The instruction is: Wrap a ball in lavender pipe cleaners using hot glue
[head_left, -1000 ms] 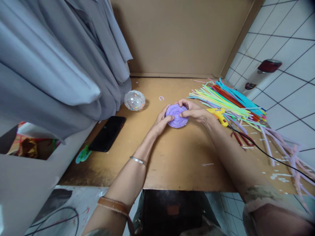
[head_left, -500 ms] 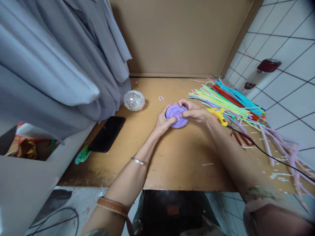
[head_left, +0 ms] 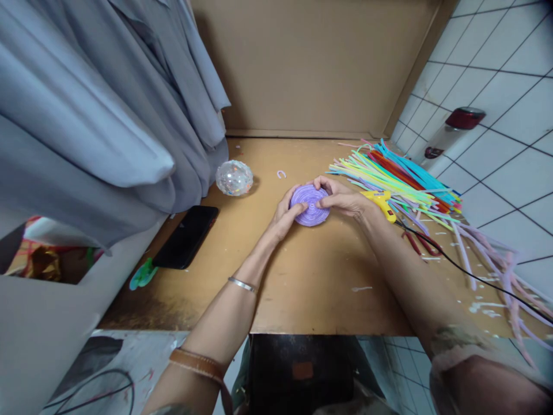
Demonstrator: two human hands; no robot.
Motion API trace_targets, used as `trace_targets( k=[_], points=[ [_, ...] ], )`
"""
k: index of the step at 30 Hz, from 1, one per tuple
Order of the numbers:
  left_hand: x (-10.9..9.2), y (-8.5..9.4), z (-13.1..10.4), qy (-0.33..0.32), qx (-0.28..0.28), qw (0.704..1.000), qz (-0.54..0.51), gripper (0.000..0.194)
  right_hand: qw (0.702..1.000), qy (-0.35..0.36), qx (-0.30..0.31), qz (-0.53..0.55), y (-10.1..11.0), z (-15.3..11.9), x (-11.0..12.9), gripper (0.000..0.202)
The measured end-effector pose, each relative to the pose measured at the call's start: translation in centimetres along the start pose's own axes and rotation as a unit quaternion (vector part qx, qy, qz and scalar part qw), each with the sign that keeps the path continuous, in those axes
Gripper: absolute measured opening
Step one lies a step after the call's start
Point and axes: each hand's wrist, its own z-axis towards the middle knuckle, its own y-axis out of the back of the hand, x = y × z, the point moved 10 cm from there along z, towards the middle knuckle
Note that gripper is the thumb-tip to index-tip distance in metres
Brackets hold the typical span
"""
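Between my two hands is a flat purple disc of coiled pipe cleaner (head_left: 311,217), held just above the wooden table. My left hand (head_left: 286,214) grips its left edge, the thumb lying on the coil near the centre. From the right, my right hand (head_left: 341,197) holds the far edge with its fingers, and its thumb presses close to the middle. The undersides of both hands are hidden. Past the disc lies a small pale curved piece (head_left: 281,174). Next to my right wrist is a yellow glue gun (head_left: 382,203).
At the right lies a heap of coloured pipe cleaners (head_left: 397,178), with red-handled scissors (head_left: 425,244) and a black cord (head_left: 458,264) nearby. A clear ball (head_left: 234,178), a black phone (head_left: 186,237) and a green item (head_left: 144,274) are at the left, beside a grey curtain (head_left: 129,115).
The view has shifted very slightly. Both hands keep their hold on the purple disc, with almost no movement; the left thumb sits marginally differently on the coil.
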Motion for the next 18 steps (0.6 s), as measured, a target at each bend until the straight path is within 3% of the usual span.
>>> trace_targets(
  k=[14,18],
  points=[
    [0.1,0.08,0.04,0.005,-0.011,1.0,-0.006,0.076,0.999,0.003,0.006,0.034,0.03,-0.41,0.05,0.043],
    [0.36,0.12,0.11,0.01,-0.011,1.0,-0.01,0.072,1.0,0.011,-0.009,0.027,-0.14,-0.39,0.12,0.051]
  ],
)
